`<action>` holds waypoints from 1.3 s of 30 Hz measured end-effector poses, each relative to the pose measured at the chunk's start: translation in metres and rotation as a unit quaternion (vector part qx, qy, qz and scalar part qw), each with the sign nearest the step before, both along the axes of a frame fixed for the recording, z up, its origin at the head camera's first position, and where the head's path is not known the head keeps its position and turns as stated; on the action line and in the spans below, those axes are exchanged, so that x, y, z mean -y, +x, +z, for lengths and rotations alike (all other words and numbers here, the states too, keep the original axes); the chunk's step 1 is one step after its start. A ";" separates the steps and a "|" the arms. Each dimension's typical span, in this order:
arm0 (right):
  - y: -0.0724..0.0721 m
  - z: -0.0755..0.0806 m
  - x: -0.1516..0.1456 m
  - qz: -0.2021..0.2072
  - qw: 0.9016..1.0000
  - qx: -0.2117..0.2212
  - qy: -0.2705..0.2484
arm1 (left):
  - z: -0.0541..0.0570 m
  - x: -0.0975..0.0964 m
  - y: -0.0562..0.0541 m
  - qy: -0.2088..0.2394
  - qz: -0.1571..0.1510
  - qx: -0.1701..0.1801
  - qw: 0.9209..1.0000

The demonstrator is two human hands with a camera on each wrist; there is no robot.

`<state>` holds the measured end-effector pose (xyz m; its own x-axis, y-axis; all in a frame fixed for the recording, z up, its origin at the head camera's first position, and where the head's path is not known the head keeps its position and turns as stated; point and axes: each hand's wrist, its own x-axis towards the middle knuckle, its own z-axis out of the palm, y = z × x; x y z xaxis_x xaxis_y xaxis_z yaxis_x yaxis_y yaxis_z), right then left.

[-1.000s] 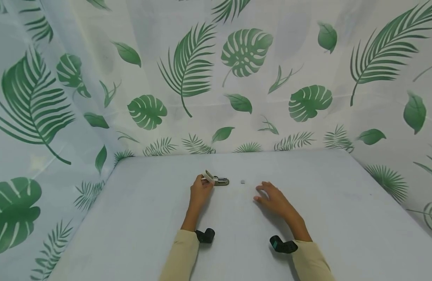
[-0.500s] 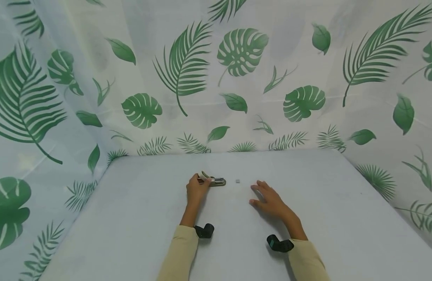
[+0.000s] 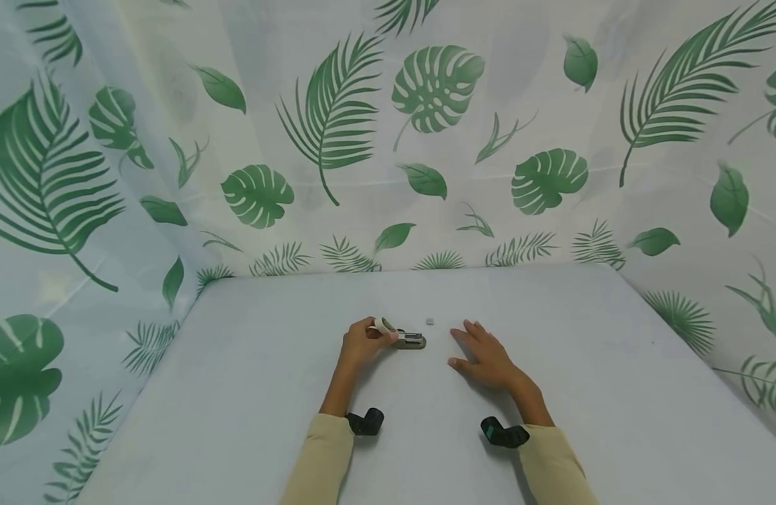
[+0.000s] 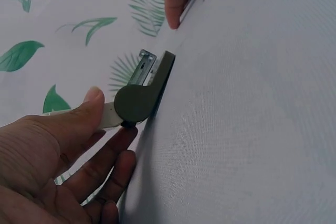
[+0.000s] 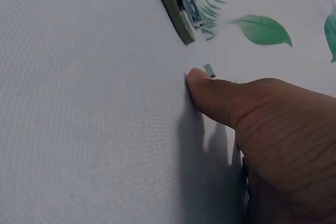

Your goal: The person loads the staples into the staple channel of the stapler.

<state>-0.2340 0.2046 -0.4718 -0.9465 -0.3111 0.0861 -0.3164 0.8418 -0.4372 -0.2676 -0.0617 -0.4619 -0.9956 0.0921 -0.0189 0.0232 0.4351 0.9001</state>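
An olive-green stapler is on the white table with its top cover swung up and back, baring the metal staple channel. My left hand holds it at the raised cover; in the left wrist view, the thumb lies on the pale cover and fingers curl beneath. To the stapler's far right sits a small grey strip, which looks like a row of staples. My right hand rests with spread, mostly straight fingers just right of that strip. Its thumb overlaps the strip's near end in the right wrist view.
The white table ends at the back against a curtain printed with green leaves. More leaf-print curtain hangs at the left and right sides. Black wrist cameras sit at both cuffs.
My left hand has shifted the stapler to the right and toward me, so it now lies nearer than the grey strip. The right hand's fingers have straightened and spread.
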 end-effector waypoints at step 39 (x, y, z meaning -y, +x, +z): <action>-0.038 -0.013 0.013 -0.103 0.991 -0.013 -0.090 | -0.006 -0.001 0.009 -0.081 -0.028 -0.044 0.995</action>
